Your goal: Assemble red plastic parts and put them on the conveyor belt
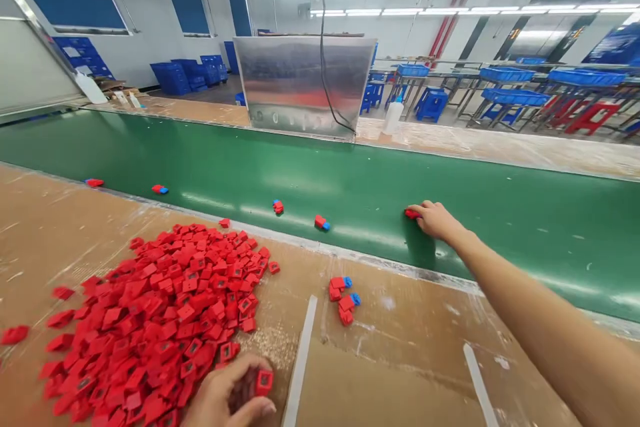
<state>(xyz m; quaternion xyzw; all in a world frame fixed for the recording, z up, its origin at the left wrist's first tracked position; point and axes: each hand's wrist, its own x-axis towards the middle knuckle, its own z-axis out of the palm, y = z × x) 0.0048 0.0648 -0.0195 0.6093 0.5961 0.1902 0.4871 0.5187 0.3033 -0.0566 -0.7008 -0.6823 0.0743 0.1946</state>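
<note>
My left hand (233, 393), at the bottom of the head view, pinches a small red plastic block (264, 382) with a square opening in its face. Right beside it spreads a big pile of similar red blocks (175, 307). Over the green conveyor belt (360, 180) reaches my right hand (436, 219), its fingers closed on a red piece (413, 213) at the belt surface; most of that piece is hidden. Between my hands, two red-and-blue pieces (345, 307) lie close together on the brown cardboard-covered table (390, 353).
Several red-and-blue pieces (321, 222) are spaced along the belt's near side. White tape strips (301, 360) mark the table. Across the belt stand a metal panel (305, 83) with a hanging cable and a white bottle (394, 115). Blue trays (515, 96) and stools are farther back.
</note>
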